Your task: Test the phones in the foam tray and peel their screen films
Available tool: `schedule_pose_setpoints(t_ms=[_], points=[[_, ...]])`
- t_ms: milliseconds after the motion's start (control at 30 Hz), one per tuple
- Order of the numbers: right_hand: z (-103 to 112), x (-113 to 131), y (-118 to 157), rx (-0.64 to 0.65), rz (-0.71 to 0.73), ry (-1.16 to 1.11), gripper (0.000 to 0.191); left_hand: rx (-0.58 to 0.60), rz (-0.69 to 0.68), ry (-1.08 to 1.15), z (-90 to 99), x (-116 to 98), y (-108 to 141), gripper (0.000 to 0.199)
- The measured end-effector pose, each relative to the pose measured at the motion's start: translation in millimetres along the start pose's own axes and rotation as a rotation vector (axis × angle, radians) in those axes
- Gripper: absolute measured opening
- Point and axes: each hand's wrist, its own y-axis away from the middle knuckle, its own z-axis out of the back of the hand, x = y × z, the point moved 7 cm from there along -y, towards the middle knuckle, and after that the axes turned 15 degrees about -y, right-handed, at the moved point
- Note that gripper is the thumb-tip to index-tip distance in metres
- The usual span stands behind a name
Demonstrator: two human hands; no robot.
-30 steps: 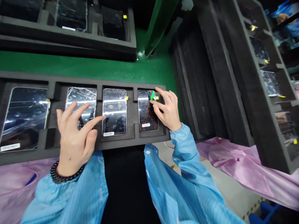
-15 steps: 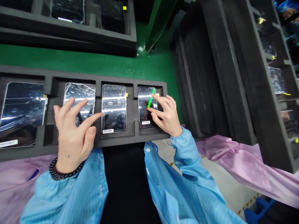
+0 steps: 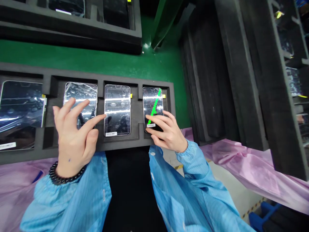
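Note:
My right hand holds nothing. Its fingers are apart, with the fingertips at the lower part of the rightmost tablet, whose dark screen shows a jagged green line. My left hand is spread over a tablet with a glossy film, hiding its lower part. The left index fingertip reaches the left edge of the neighbouring tablet, which has a grid of small boxes round its screen border. A larger-looking tablet lies at the far left. All sit in compartments of a black foam tray.
Another foam tray with devices stands farther back on the green surface. To the right, black foam trays stand on edge beside one holding devices. A green post rises behind. Pink clothing shows on both sides.
My right hand has moved down the rightmost tablet, and the green line now reaches lower, near the white label. My left hand keeps nearly the same pose; the view has shifted slightly.

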Motion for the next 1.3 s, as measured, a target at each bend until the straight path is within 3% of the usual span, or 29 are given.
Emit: schedule_pose_setpoints(t_ms=[200,400,500,633,900,1300], points=[[2,8,3,0.021,0.031,-0.107,0.030,-0.003,0.000,0.001,0.5,0,0,0.041],[22,-48,-19,-0.147,-0.293,0.021,0.035,-0.007,-0.008,0.004,-0.6,-1,-1,0.040],[14,-73,-42,-0.094,-0.370,0.117,0.034,-0.015,-0.011,0.005,-0.2,-1,0,0.040],[3,-85,-66,-0.015,-0.370,0.158,0.032,-0.019,-0.014,0.016,0.0,-2,0,0.038],[-2,-78,-71,0.067,-0.339,0.210,0.034,-0.014,-0.013,0.000,-1.1,-1,0,0.036],[6,-52,-38,0.016,-0.283,0.221,0.034,-0.006,-0.010,0.006,-1.1,-1,0,0.038]])
